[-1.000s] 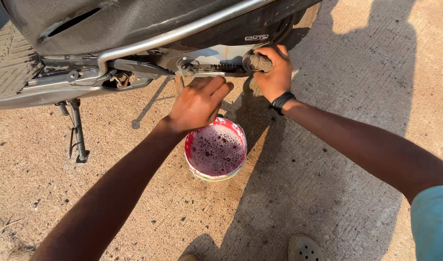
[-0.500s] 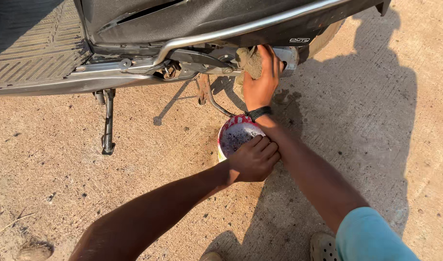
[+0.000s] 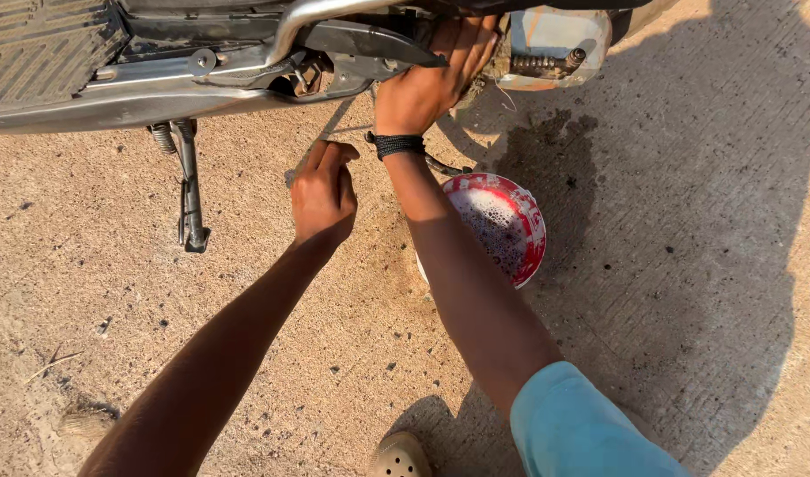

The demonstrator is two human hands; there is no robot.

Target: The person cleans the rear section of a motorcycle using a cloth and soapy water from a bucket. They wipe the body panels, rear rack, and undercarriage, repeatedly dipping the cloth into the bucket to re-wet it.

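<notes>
Most of the scooter (image 3: 246, 62) was cut off by the top edge; only its underside, the ribbed footboard (image 3: 43, 40) at top left and a grey metal rail showed. Your right hand (image 3: 436, 75) reached up under the bodywork, just left of the dusty engine case (image 3: 555, 44). Its fingertips went out of sight behind the dark panel, so I couldn't tell whether they gripped anything; the visible fingers were pressed together and curled upward against the metal. Something ragged and tan showed beside the palm, too unclear to name. A black wristband (image 3: 399, 144) sat on that wrist. Your right forearm crossed over the red-rimmed bucket (image 3: 511, 225) and hid its left edge; the bucket stood on the concrete ground (image 3: 688, 309), below the engine case, with dark foamy liquid inside. A wet patch darkened the concrete just above it.

Your left hand (image 3: 324, 194) hovered over the ground, left of the right wrist and apart from it. Its fingers were loosely curled, thumb and forefinger nearly pinched; whether they held something small couldn't be made out. The side stand (image 3: 189, 190) hung down well to the left of that hand, foot on the concrete. A light-coloured shoe (image 3: 399, 455) was half cut off at the bottom edge, beside your teal sleeve (image 3: 582, 433).
</notes>
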